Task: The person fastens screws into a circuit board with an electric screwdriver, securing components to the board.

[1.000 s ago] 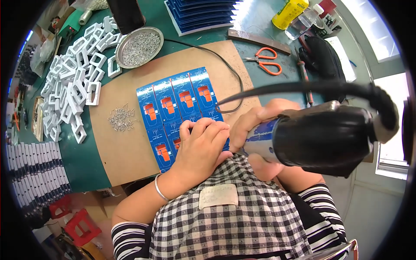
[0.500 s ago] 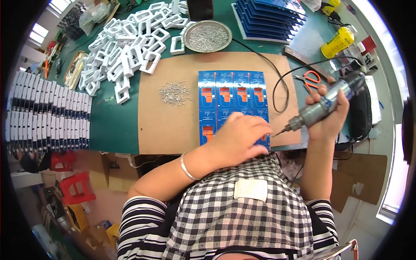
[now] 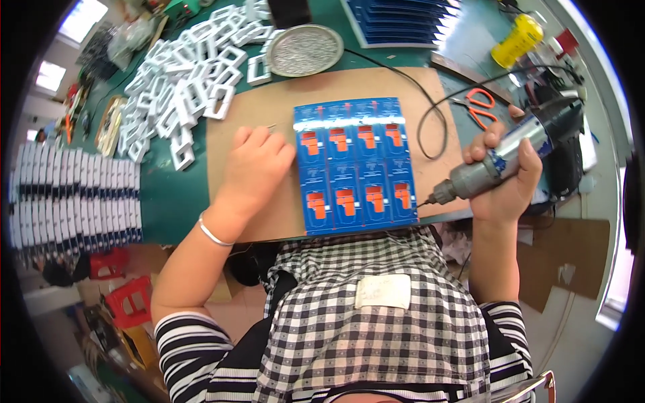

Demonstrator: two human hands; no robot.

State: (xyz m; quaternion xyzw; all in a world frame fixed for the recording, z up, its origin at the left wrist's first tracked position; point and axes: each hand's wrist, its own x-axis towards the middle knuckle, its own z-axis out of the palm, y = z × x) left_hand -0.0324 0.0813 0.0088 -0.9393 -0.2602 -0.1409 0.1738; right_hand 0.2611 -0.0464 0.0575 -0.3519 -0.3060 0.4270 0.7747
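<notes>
Bare brown board (image 3: 232, 134) left of the blue panel (image 3: 354, 164) (white frames (image 3: 181, 94) crowding its far corner).

A blue sheet of blister cards (image 3: 355, 164), two rows with orange patches, lies on the brown board (image 3: 235, 121). Beyond the board's far edge stands a row of dark blue cards (image 3: 403, 20), possibly the same kind. Right of that, a yellow bottle (image 3: 516, 40).

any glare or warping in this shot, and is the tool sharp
Head view: fisheye bends the brown cardboard mat edges; a glare band crosses the top of the blue card sheet; windows at the rim blow out white; the grey electric screwdriver in the right hand looks sharp.
</notes>
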